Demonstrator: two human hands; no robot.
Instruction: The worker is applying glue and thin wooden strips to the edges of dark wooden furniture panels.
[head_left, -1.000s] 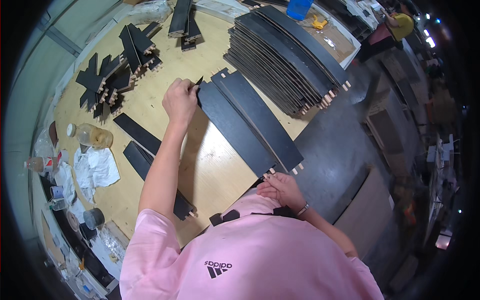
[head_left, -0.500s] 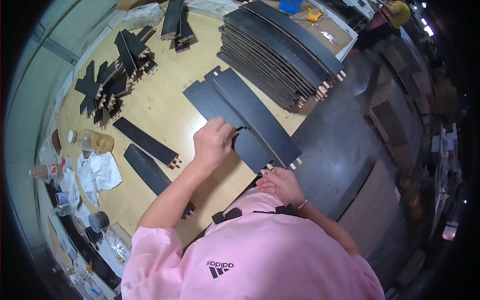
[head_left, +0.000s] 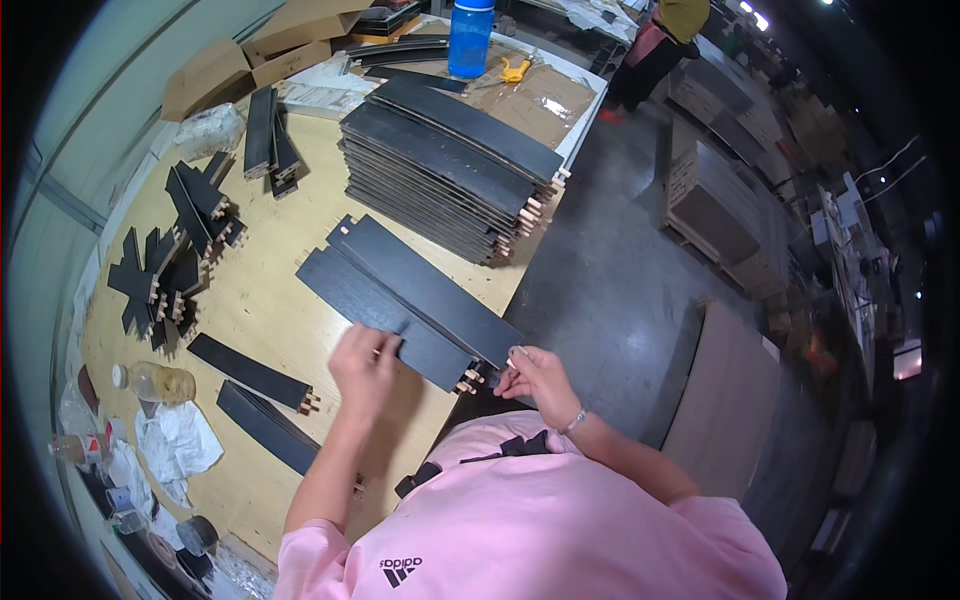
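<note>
Two long black boards [head_left: 390, 305] lie side by side at the table's near right edge, one partly overlapping the other. Pale wooden dowels [head_left: 467, 380] stick out of their near ends. My left hand [head_left: 362, 365] is closed in a pinch over the left board's near side; a small dark thing shows at its fingertips, too blurred to name. At the right board's near corner, my right hand [head_left: 537, 382] pinches a pale wooden dowel [head_left: 513, 358] between thumb and finger. Whether that dowel sits in the board I cannot tell.
Behind the boards rises a tall stack of black boards [head_left: 440, 165]. Shorter black pieces [head_left: 160, 275] lie heaped at the left. A blue bottle [head_left: 470, 40] and yellow clamp [head_left: 515, 70] stand at the back. Bottles and crumpled white paper [head_left: 180, 440] line the left edge.
The view has shifted, so the table sits lower and further left. My left hand has drawn back toward the left board's edge. My right hand has moved from the left board's end to the right board's.
</note>
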